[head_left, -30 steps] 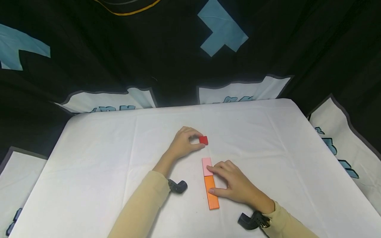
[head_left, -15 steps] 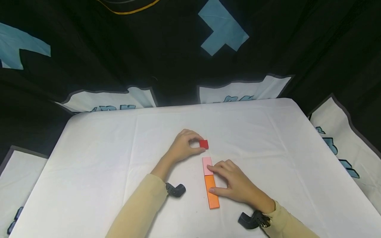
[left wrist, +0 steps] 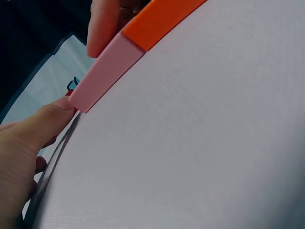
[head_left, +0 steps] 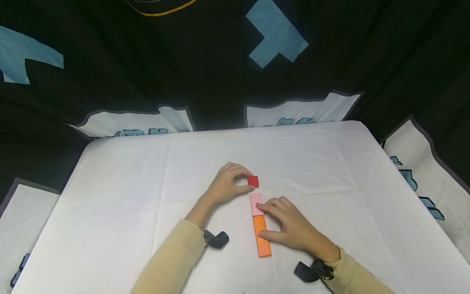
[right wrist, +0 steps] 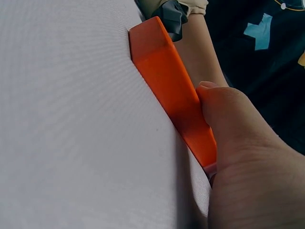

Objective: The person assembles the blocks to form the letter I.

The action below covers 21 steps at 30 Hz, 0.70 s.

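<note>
My left hand [head_left: 229, 183] pinches a small red block [head_left: 253, 181] between thumb and index finger, just beyond the far end of a pink block [head_left: 256, 200]. A narrow gap separates red from pink in the head view. The pink block lies end to end with a longer orange block [head_left: 262, 241], forming one straight line on the table. My right hand [head_left: 288, 224] rests along their right side, index fingertip on the pink block and thumb on the orange block [right wrist: 167, 78]. In the left wrist view the pink block [left wrist: 107, 71] mostly hides the red one.
A white cloth covers the table [head_left: 110, 196]. Dark curtain [head_left: 165, 73] with blue and white patches hangs behind its far edge. Black wrist mounts [head_left: 216, 239] sit at both cuffs, the left one beside the block line.
My left hand has drawn the red block nearer to the pink block's far end, narrowing the gap. The right hand and the pink and orange blocks have stayed in place.
</note>
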Motion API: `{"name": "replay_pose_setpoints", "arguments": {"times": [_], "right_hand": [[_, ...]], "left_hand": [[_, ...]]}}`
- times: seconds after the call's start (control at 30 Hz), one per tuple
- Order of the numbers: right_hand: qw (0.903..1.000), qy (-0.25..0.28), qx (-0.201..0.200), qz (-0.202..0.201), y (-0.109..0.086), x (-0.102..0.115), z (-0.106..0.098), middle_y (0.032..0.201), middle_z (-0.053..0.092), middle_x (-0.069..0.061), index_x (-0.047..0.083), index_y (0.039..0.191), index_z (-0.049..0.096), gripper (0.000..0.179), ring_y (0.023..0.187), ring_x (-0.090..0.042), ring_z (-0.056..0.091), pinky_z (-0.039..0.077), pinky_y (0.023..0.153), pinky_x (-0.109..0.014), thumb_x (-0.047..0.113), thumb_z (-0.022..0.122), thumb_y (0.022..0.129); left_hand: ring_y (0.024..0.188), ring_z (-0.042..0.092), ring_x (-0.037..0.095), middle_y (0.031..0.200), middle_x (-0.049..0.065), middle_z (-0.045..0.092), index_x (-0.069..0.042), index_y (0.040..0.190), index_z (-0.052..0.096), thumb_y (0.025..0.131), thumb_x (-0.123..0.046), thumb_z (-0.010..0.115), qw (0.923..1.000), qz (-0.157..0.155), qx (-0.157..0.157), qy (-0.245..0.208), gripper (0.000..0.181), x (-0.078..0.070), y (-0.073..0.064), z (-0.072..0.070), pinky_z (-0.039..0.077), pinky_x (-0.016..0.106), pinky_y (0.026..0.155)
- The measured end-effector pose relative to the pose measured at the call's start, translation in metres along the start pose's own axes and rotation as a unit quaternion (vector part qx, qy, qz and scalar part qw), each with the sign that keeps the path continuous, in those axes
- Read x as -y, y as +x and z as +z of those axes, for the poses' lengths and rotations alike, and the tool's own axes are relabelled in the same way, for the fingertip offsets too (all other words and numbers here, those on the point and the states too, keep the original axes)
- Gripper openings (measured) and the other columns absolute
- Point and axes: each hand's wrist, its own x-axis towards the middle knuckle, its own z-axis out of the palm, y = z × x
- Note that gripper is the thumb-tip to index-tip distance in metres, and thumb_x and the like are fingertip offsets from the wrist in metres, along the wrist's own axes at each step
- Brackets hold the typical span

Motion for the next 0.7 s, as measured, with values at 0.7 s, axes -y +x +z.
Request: {"name": "replay_pose_setpoints", "arguments": {"times": [0.7], "right_hand": [[1.0,0.004,0.001,0.002,0.0001,0.0014,-0.0002,0.123,0.06,0.013,0.025,0.14,0.057,0.068,0.109,-0.004,0.048,0.047,0.092,-0.031,0.057,0.073,0.082]], "left_hand": [[0.119,0.053,0.015,0.116,-0.007,0.07,-0.025,0.115,0.072,0.08,-0.044,0.08,0.9994,-0.011,0.015,0.029,0.04,-0.0002,-0.001,0.0003,0.042,0.042,0.109]]}}
